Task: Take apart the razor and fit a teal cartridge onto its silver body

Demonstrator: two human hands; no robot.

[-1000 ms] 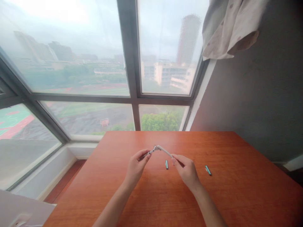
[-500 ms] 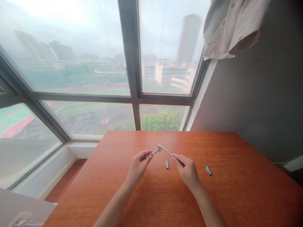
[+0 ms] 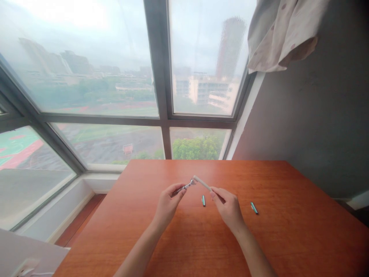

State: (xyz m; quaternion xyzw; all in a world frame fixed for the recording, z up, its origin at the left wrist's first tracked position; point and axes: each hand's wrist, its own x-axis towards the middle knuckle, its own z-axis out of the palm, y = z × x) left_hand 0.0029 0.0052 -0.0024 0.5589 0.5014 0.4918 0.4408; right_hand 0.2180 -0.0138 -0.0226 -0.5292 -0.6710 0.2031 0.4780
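My left hand (image 3: 168, 202) is closed round the handle of a silver razor (image 3: 188, 185), whose head points up and to the right. In my right hand (image 3: 227, 206) is a slim pale brush (image 3: 204, 184) that looks like a toothbrush, gripped near its lower end. The brush's far tip meets the razor's head above the table; whether bristles touch it is too small to tell. Between and just beyond my hands, a teal and black razor cartridge (image 3: 203, 200) lies on the table. A second cartridge (image 3: 254, 208) rests to the right of my right hand.
Both hands are over a reddish-brown wooden table (image 3: 184, 246). Its far edge runs up to a large framed window (image 3: 164, 122). A grey wall (image 3: 302, 115) stands on the right, with a pale curtain (image 3: 284, 38) hanging above.
The brush in my right hand has shifted very slightly against the razor's head, and its angle looks a little straighter. My left hand and both cartridges stay in place.
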